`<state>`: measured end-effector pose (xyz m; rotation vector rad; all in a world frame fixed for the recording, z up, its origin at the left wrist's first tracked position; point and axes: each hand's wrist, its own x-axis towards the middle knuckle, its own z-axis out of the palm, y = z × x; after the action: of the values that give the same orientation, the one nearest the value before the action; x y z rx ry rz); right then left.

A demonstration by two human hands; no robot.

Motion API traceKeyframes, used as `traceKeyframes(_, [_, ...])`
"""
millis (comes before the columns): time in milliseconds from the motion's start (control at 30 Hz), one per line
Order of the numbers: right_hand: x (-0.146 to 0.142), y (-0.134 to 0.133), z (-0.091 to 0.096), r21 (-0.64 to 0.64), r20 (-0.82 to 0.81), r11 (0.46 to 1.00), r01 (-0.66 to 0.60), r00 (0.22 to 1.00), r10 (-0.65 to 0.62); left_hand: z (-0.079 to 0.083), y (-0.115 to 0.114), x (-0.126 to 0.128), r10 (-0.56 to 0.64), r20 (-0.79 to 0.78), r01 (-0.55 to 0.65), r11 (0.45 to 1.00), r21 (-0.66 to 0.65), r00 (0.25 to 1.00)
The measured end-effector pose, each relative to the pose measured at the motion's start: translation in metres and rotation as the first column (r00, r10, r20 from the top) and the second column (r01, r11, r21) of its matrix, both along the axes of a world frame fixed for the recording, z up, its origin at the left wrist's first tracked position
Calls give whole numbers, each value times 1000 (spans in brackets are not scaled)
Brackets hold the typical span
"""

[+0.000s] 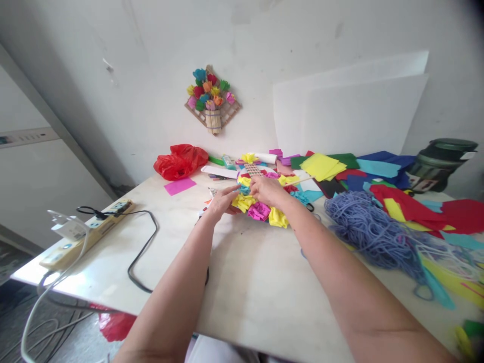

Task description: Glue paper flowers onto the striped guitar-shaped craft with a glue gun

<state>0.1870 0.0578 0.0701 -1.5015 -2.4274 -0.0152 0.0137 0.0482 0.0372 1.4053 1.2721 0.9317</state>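
Note:
Both my arms reach forward over a white table [249, 282]. My left hand [222, 200] lies with fingers stretched out, its fingertips touching a cluster of crumpled paper flowers [260, 209] in yellow, pink and blue. My right hand [266, 190] rests on top of the same cluster with its fingers curled and pinched onto one flower. A thin wooden stick [302, 180] points out to the right from under that hand. A small wooden lattice piece [252, 169] lies just behind the flowers.
A power strip [86, 233] with black cable [141, 252] lies at left. A red plastic bag [180, 161] and pink note [180, 186] sit behind. Coloured paper sheets [340, 169], purple yarn [368, 227] and a dark jar [440, 164] fill the right. A flower basket decoration [212, 98] hangs on the wall.

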Motion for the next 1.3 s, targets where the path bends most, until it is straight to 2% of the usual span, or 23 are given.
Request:
traceKeyframes(133, [1,3,-3,30,-38,999,-21,999,22,-8,5,1,-36,166,40,999,-19,986])
traceKeyframes(233, [1,4,-4,51,-53,998,-23,998,26,-10,5,5,-7,305,24,998,-50,952])
traceKeyframes(333, [1,3,-3,56,-70,998,-10,997,14,-10,3,12,90,415,-55,994,-96,905])
traceKeyframes(433, [2,3,-3,60,-75,998,-27,997,32,-12,2,18,252,489,-189,966,-175,835])
traceKeyframes(500, [3,4,-3,59,-71,998,-38,997,43,-15,4,20,303,516,-222,951,-213,801])
traceKeyframes(633, [6,6,-4,45,-63,998,-46,997,49,-19,9,16,225,536,-116,966,-229,813])
traceKeyframes(967, [9,3,5,-2,8,996,-90,996,90,-19,12,4,136,571,58,949,-309,810])
traceKeyframes(1100, [9,3,6,-46,36,996,-81,996,83,-22,12,1,91,565,118,939,-322,820])
traceKeyframes(1300, [10,6,5,-15,-8,997,-82,997,82,-23,13,-1,60,553,147,935,-322,831])
